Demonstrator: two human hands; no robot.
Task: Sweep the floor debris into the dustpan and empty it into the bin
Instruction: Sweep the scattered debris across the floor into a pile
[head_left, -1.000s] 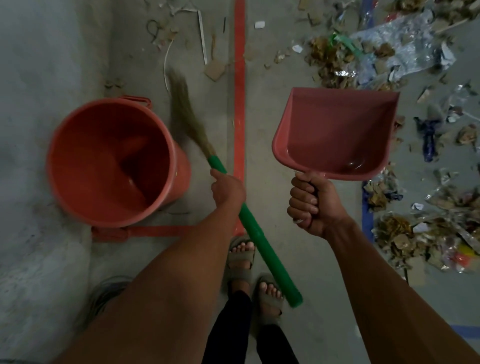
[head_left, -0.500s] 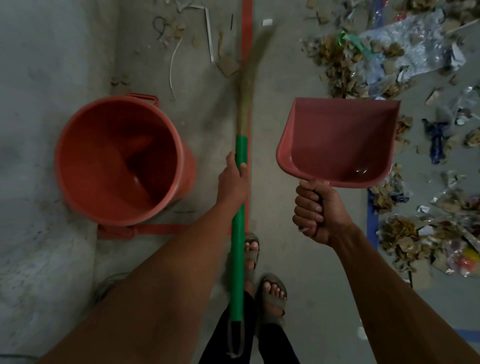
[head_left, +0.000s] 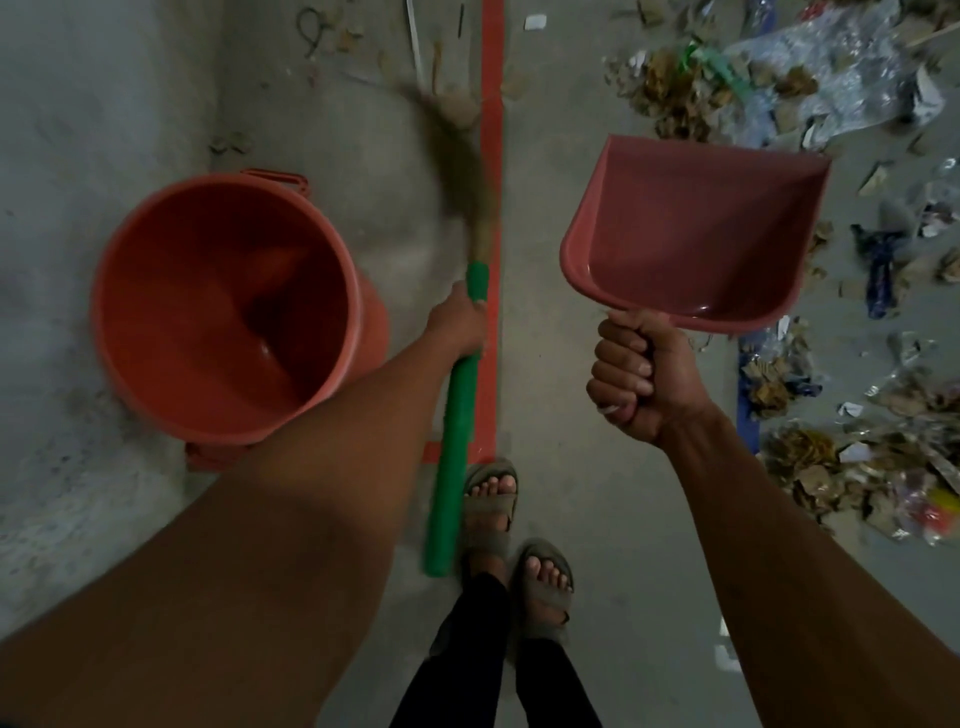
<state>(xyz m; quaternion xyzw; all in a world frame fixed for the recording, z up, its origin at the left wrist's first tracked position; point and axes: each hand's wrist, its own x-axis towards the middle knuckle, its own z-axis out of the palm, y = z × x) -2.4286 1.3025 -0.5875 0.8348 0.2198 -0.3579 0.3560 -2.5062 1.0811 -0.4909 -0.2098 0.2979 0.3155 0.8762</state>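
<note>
Left hand (head_left: 457, 325) grips broom (head_left: 457, 415); right hand (head_left: 636, 374) grips empty dustpan (head_left: 696, 228). Lower dustpan flat beside litter (head_left: 857, 467) right of that hand, then sweep inward.

A grey concrete floor (head_left: 561, 218) fills the view, dull and dimly lit, with scuffs and pale dusty patches. At the left the surface (head_left: 78, 156) is lighter and rougher, mottled with whitish stains. A strip of red tape (head_left: 491, 104) runs straight up the middle of the floor, and a second red strip (head_left: 431, 451) meets it at a right angle lower down, heading left. At the right a strip of blue tape (head_left: 748, 415) lies on the concrete, partly covered. The light is low and even, with soft shadows.
</note>
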